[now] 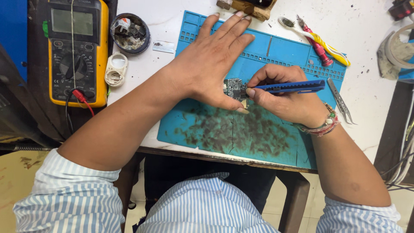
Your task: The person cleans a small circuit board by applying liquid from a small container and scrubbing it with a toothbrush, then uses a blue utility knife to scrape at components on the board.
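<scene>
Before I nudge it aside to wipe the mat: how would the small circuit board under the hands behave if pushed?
The small dark circuit board looks thin and flat, so probably light and stiff. It would likely slide, not roll, on the blue work mat. The left hand pins it, which suggests it shifts easily; its tiny parts are likely fragile.

We count one circuit board [235,89], one blue tool [293,87], one tweezers [340,101] at 3 o'clock, one multimeter [77,49] at 10.
</scene>
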